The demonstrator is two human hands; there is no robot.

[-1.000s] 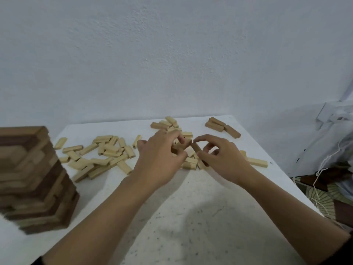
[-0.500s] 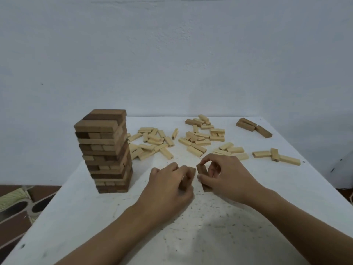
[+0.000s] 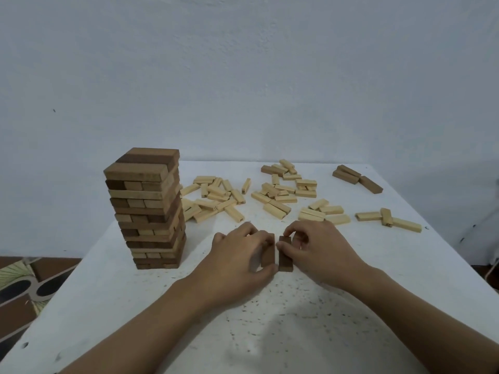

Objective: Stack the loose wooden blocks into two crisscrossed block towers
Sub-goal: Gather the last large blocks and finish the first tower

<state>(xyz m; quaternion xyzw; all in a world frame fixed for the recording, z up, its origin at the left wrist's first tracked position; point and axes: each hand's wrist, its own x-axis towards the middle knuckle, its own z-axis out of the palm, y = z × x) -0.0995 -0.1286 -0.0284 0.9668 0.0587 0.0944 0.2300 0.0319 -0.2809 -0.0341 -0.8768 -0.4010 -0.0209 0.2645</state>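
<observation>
Since a moment ago I've drawn my hands together: left hand pinches one dark block, right hand pinches its twin, side by side on the table near the tower. They look light, stiff and smooth; I'd grip the long sides.

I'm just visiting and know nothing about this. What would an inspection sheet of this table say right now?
Surface: white table, speckled with dark marks.
Job's things: tall crisscrossed tower at left; loose pale blocks scattered at the back; a few spare dark blocks far right; left dark block and right dark block side by side near the front.
Clutter: nothing seen.
Grippers: left hand grips the left dark block; right hand pinches the right dark block.
Cables: nothing clearly seen.
Surroundings: pale wall behind; patterned floor lower left.
</observation>
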